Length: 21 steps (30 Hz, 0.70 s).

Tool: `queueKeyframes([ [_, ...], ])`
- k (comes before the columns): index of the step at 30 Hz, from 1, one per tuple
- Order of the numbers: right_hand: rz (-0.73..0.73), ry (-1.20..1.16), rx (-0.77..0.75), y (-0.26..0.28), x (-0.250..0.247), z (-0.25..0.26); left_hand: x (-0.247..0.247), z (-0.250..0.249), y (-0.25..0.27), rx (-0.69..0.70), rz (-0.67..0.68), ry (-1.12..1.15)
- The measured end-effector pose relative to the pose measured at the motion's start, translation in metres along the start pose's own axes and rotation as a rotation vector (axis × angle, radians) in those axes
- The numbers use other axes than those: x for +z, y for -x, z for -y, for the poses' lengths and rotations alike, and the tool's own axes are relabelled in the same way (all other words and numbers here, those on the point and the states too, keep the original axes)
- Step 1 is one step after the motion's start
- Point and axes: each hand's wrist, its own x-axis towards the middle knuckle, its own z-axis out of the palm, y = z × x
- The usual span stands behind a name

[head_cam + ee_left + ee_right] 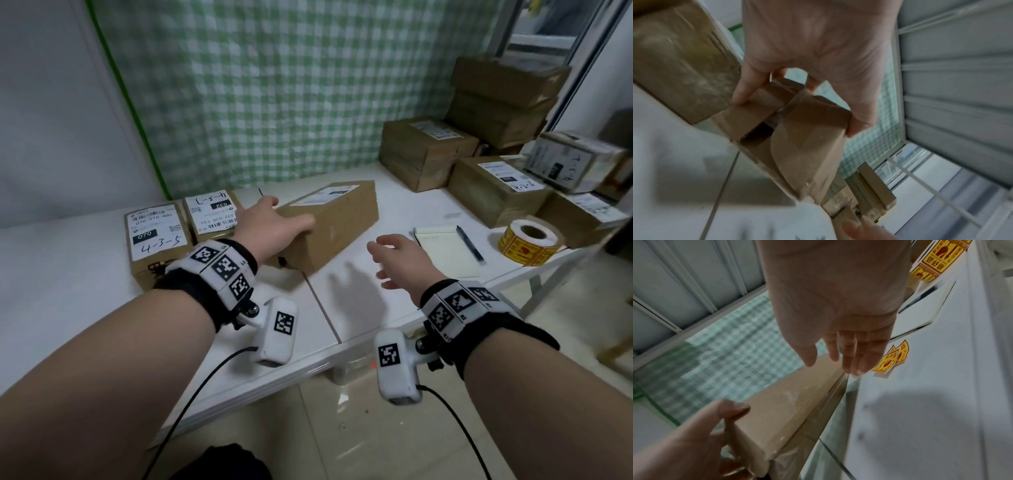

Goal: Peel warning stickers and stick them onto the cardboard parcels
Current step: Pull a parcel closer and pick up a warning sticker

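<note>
A long brown cardboard parcel [335,219] with a white shipping label lies in the middle of the white table [359,308]. My left hand [270,222] grips its near end, thumb on one side and fingers on the other, as the left wrist view shows on the taped end flap [807,138]. My right hand [397,260] hovers open just right of the parcel, holding nothing; its straight fingers [851,356] point along the parcel's edge [787,405]. A roll of yellow warning stickers [527,243] stands at the table's right edge. Two loose yellow stickers [890,360] lie on the table beyond my right fingertips.
Two labelled parcels [157,240] [212,212] sit side by side at the left. More parcels [424,150] are stacked at the back right. A notepad [442,253] with a black pen [471,243] lies between my right hand and the roll. A checked curtain hangs behind.
</note>
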Motion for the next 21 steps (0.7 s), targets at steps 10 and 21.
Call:
queueKeyframes([
  [10,-0.030,-0.328,0.006,0.032,0.026,0.043,-0.063,0.036,0.038,0.247,0.054,0.063],
  [21,-0.157,-0.423,0.040,0.049,0.056,0.048,-0.121,0.084,0.044,0.520,0.117,0.033],
])
